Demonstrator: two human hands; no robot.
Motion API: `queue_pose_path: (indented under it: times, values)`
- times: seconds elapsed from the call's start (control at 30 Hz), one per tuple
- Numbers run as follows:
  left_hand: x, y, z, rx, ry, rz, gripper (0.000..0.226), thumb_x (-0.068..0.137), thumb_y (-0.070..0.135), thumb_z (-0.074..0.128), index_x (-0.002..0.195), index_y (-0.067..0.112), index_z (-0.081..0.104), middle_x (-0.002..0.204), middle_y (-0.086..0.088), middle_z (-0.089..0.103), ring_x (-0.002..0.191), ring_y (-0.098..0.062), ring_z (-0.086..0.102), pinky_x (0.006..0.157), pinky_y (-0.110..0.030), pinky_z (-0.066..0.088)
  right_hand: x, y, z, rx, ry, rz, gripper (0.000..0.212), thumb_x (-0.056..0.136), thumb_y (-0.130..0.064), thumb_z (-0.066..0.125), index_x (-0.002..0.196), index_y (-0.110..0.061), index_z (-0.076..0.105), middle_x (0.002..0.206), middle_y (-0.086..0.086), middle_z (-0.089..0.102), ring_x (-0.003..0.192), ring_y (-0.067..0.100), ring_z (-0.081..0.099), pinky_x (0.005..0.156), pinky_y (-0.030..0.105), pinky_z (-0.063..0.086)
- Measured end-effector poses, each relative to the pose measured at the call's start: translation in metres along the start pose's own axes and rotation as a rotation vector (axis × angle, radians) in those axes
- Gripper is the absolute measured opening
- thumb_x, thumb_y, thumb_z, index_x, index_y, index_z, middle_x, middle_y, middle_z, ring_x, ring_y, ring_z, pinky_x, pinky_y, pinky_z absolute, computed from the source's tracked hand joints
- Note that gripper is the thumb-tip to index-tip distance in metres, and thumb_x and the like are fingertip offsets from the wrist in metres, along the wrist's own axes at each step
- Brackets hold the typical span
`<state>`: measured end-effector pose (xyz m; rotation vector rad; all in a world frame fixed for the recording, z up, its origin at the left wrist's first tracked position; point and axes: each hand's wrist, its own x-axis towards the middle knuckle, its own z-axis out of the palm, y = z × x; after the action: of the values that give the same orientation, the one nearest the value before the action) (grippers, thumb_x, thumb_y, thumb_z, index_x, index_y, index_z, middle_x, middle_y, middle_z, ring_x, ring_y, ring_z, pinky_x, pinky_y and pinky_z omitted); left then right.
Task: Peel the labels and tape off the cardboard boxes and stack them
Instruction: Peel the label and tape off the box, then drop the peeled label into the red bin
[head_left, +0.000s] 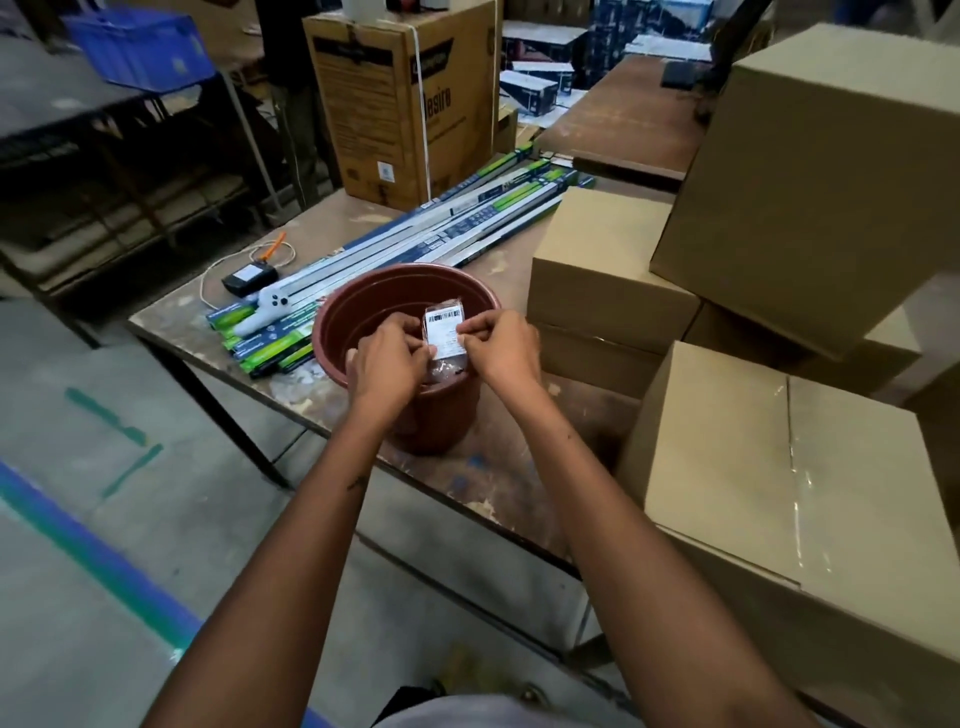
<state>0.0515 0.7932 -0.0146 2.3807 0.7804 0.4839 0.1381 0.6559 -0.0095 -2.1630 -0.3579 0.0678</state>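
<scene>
1. Well to the left of both hands, a bundle of long flat packs (395, 249) lies across the table (467, 483), its near ends close beside the bucket. A sweep of the left forearm could knock those ends and slide the packs toward the table edge.

2. The left hand (388, 358) is closed in a pinch, thumb and fingertips gripping the left edge of a peeled label (444, 332) with clear tape stuck around it. Sticky tape tends to cling to skin, so on letting go it may stay glued to the fingers instead of dropping.

3. The label hangs between the two hands, above the open mouth of a brown bucket (358, 312). If it is let go off-centre, it could catch on the rim or land on the table.

4. The right hand (506, 348) is also shut in a pinch, holding the label's right edge. Pulling the two hands apart could tear the label or fold the tape onto itself, leaving a wad that is harder to shake loose.

5. To the right of the right hand stand the cardboard boxes (613, 270), stacked unevenly; the top box (810, 171) sits tilted and overhangs those beneath. I judge a nudge from the right elbow could tip it. The nearest box (779, 467), below the right forearm, shows clear tape along its seam, so peeling is not finished.
</scene>
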Motion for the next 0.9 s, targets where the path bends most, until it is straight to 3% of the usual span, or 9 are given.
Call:
queue_pose_path:
  times: [0.17, 0.37, 0.53, 0.7, 0.8, 0.9]
  values:
    - [0.027, -0.014, -0.008, -0.030, -0.179, -0.029, 0.041, 0.095, 0.022, 0.078, 0.134, 0.027, 0.067, 0.102, 0.009, 0.082, 0.118, -0.018, 0.071, 0.101, -0.035, 0.052, 0.019, -0.013, 0.015, -0.297, -0.007, -0.053, 0.006, 0.088, -0.032, 0.079, 0.093, -0.032, 0.081, 0.101, -0.008, 0.081, 0.108, 0.020, 0.072, 0.096, 0.032, 0.051]
    - [0.046, -0.033, -0.010, 0.233, -0.355, 0.051, 0.053, 0.105, 0.024, 0.061, 0.155, 0.022, 0.044, 0.141, -0.027, 0.064, 0.130, -0.046, 0.062, 0.107, -0.049, 0.049, 0.017, -0.005, 0.028, -0.449, 0.018, -0.173, 0.005, 0.097, -0.037, 0.072, 0.100, -0.033, 0.072, 0.109, -0.007, 0.076, 0.127, 0.023, 0.056, 0.103, 0.041, 0.027]
    - [0.055, -0.031, -0.010, 0.302, -0.519, 0.137, 0.076, 0.105, 0.019, 0.058, 0.170, 0.024, 0.020, 0.149, -0.029, 0.057, 0.133, -0.046, 0.060, 0.108, -0.046, 0.049, 0.006, -0.005, 0.025, -0.424, 0.055, -0.178, 0.006, 0.096, -0.033, 0.074, 0.102, -0.034, 0.076, 0.110, -0.008, 0.076, 0.127, 0.022, 0.054, 0.099, 0.041, 0.024]
    - [0.058, -0.016, -0.007, 0.149, -0.416, 0.232, 0.058, 0.104, 0.015, 0.058, 0.159, 0.025, 0.044, 0.138, -0.012, 0.070, 0.129, -0.032, 0.066, 0.110, -0.045, 0.052, -0.002, 0.000, 0.015, -0.404, 0.074, -0.236, 0.013, 0.096, -0.030, 0.074, 0.107, -0.035, 0.077, 0.111, -0.009, 0.076, 0.124, 0.021, 0.056, 0.100, 0.044, 0.027]
    - [0.048, 0.000, -0.008, 0.015, -0.348, 0.306, 0.046, 0.103, 0.017, 0.065, 0.147, 0.027, 0.059, 0.127, -0.001, 0.077, 0.120, -0.022, 0.072, 0.102, -0.036, 0.056, -0.004, -0.001, 0.006, -0.408, 0.099, -0.267, 0.017, 0.095, -0.032, 0.076, 0.112, -0.035, 0.078, 0.113, -0.008, 0.076, 0.121, 0.023, 0.059, 0.100, 0.043, 0.030]
    - [0.038, 0.012, -0.009, 0.005, -0.272, 0.390, 0.043, 0.101, 0.020, 0.069, 0.143, 0.025, 0.065, 0.125, 0.001, 0.078, 0.122, -0.022, 0.071, 0.103, -0.033, 0.050, -0.007, 0.001, 0.000, -0.386, 0.099, -0.267, 0.024, 0.095, -0.035, 0.077, 0.119, -0.034, 0.077, 0.116, -0.008, 0.077, 0.119, 0.022, 0.060, 0.101, 0.043, 0.032]
